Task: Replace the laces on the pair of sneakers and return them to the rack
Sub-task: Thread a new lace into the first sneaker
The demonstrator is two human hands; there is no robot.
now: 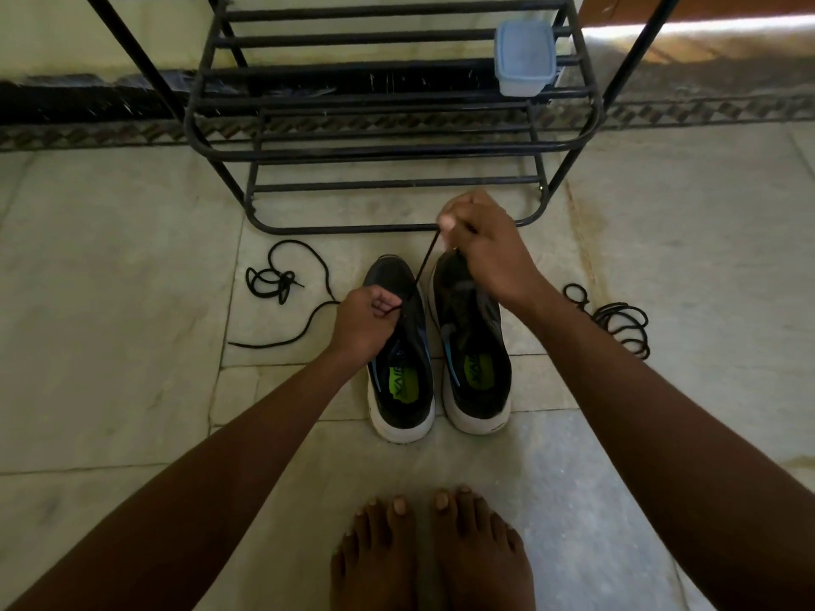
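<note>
2 sneakers (pixel 436 346), 3 laces (pixel 282 280), 1 rack (pixel 392 143), 1 plastic tub (pixel 524 57), 2 hands (pixel 366 324).

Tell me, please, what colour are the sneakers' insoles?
Bright lime green insoles, seen in the head view.

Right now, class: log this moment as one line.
step: lacing left sneaker | left hand: pinches lace at eyelets | right hand: pulls lace taut | rack: no shoes
</note>
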